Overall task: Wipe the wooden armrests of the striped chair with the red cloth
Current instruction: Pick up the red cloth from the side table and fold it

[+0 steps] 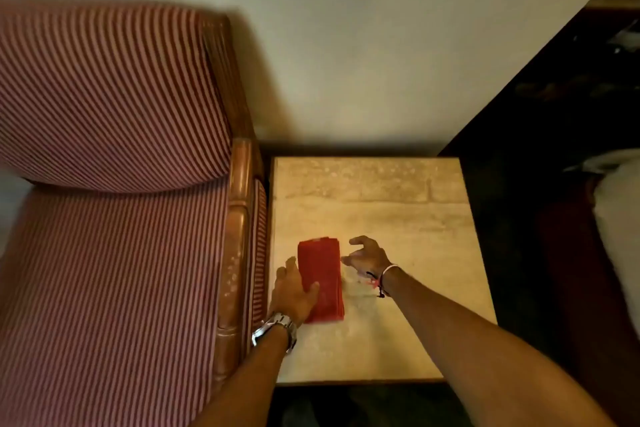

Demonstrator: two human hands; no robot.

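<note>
- The fingers (289, 269) of the left hand (294, 291) lie flat and loosely spread along the left side of the red cloth (322, 279), thumb resting on top of it; the hand presses on the cloth rather than closing round it.
- The fingers (358, 243) of the right hand (367, 255) are spread and curled open just beside the cloth's right edge; contact cannot be told.
- The cloth is folded into a narrow rectangle, long axis running from the table's near edge toward the far edge, by the wall.
- It lies flat on the table (415, 236), toward the left edge, nearer the near-left corner than the far one.
- The table top is pale, mottled stone, square.
- The striped chair (104, 219) stands just beside the table's left edge, its wooden armrest (239, 236) running parallel to the cloth.
- A plain light wall (346, 28) stands behind; dark floor (536, 115) lies to the right.
</note>
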